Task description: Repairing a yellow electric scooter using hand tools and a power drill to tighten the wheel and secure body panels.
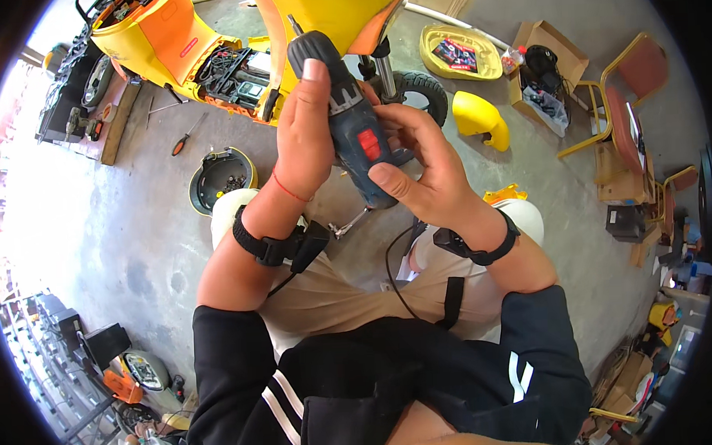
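Scooter: a yellow-and-orange plastic scooter body (157, 41), upper left to upper centre of the frame.
Chair: a red-padded, gold-framed metal chair (635, 65), upper right.
Basin: an oval yellow plastic basin (485, 59) with packages inside, upper right of centre.
Tub: a round, yellow-sided, dark-lined tub (207, 177) holding small parts, left of centre.
Drill: a dark blue-grey and black power drill (349, 136), upper centre, bit toward the top edge.
Left hand: the left hand (306, 130) closes along the chuck side, thumb over the chuck.
Right hand: the right hand (428, 161) grips the drill, fingers curled, thumb on its rear.
Screwdriver: an orange-handled screwdriver (179, 145), upper left.
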The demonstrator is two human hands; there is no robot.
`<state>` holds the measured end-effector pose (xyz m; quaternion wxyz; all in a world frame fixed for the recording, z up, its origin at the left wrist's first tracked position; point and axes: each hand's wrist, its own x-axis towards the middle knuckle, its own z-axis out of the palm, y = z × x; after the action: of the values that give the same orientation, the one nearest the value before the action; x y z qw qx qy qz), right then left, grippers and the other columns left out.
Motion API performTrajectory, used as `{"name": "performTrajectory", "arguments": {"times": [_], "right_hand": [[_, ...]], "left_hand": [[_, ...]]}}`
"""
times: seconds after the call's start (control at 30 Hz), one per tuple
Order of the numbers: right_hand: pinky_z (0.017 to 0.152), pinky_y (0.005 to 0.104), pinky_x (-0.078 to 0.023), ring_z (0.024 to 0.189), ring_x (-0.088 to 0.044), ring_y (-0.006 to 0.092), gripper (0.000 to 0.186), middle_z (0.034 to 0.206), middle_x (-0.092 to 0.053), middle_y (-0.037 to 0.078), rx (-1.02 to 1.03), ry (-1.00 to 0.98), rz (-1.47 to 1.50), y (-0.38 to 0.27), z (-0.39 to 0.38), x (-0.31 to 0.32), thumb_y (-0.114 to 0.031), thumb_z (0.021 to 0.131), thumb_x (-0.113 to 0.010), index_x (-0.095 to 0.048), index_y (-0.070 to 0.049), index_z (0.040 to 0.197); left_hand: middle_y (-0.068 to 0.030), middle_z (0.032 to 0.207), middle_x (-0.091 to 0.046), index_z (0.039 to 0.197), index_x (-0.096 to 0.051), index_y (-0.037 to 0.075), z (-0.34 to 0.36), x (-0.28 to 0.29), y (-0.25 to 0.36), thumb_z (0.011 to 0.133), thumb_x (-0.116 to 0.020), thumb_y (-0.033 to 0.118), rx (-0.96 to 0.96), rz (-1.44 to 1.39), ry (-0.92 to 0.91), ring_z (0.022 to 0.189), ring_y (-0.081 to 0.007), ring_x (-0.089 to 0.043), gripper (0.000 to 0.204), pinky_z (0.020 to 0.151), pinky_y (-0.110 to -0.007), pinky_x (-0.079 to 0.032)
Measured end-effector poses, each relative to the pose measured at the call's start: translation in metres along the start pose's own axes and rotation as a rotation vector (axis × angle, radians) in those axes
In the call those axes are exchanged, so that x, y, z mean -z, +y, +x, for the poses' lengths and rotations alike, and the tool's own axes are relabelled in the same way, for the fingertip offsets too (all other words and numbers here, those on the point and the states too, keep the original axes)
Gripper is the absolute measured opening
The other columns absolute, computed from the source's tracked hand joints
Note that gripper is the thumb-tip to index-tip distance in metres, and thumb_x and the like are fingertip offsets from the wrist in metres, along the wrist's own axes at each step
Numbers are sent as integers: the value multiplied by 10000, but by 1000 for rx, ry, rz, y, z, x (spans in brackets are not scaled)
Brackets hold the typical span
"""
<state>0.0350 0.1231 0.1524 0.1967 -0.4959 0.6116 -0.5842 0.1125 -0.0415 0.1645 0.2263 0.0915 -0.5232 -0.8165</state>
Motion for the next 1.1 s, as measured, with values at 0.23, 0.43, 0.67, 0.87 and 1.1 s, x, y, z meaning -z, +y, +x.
{"name": "performTrajectory", "arguments": {"times": [0.23, 0.43, 0.67, 0.87, 1.1], "right_hand": [[880, 349, -520, 1077, -639, 298, 778, 1204, -601, 192, -76, 194, -230, -9, -9, -24, -217, 833, -800, -330, -1, 1413], [931, 336, -496, 1095, -614, 197, 762, 1211, -584, 155, -186, 103, 201, -9, -8, -5, -161, 838, -790, -326, 5, 1420], [980, 320, -464, 1148, -564, 156, 753, 1236, -566, 135, -266, -5, 424, -2, -7, -10, -145, 832, -789, -332, 21, 1408], [930, 361, -506, 1116, -633, 279, 754, 1214, -599, 192, -150, 55, -16, -5, -9, -9, -149, 811, -784, -345, -1, 1406], [815, 456, -554, 1018, -650, 433, 735, 1179, -611, 250, 68, 205, -562, 6, -1, -15, -98, 772, -765, -381, -15, 1394]], "left_hand": [[-85, 931, -683, 1051, -634, -6, 6, -3, -14, 1061, -289, 564, -115, 18, -65, 828, -147, -654, 667, 765, -272, -529], [-217, 1200, -636, 1264, -530, -23, 21, 24, 2, 974, -405, 667, -13, 153, -432, 1121, -293, -633, 759, 966, -409, -520], [-237, 1174, -664, 1128, -577, -1, 21, 31, -14, 964, -591, 494, 35, -181, -537, 1087, -306, -663, 522, 964, -418, -543], [-218, 1098, -683, 1114, -562, 32, 20, 27, -14, 948, -571, 556, 18, -81, -448, 1251, -419, -556, 550, 1055, -538, -458], [-208, 1126, -693, 1107, -576, 10, 14, 9, -16, 996, -547, 460, 22, 64, -191, 1194, -340, -611, 464, 1063, -473, -456]]}}
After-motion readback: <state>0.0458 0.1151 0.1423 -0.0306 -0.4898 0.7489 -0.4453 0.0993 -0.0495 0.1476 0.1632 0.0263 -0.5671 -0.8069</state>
